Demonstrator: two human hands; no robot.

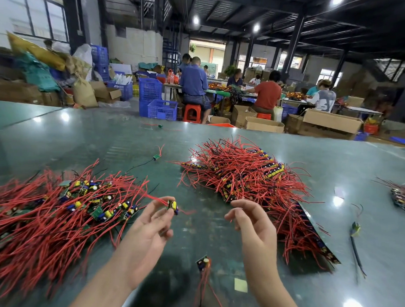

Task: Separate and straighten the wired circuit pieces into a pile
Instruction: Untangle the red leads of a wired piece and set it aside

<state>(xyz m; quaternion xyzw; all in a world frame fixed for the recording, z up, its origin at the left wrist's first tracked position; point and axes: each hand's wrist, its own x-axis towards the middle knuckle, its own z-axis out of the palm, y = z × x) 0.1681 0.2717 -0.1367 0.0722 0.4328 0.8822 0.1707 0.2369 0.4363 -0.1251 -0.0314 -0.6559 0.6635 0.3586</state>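
Two hands hover palm-up over the glossy green counter [219,134]. The left hand [145,237] pinches a small circuit piece [172,207] at its fingertips, red wire trailing left toward the tangled heap [48,213] beside that grip. The right hand [253,230] holds nothing, fingers loosely curled and spread. Just beyond it lies the straightened pile [251,176], wires combed alike. Below the grip, one loose piece [203,263] rests flat.

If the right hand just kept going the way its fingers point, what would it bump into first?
Probably the near edge of the straightened pile of red-wired boards, just beyond the right hand and its curled fingertips; depth is hard to judge from this single view.
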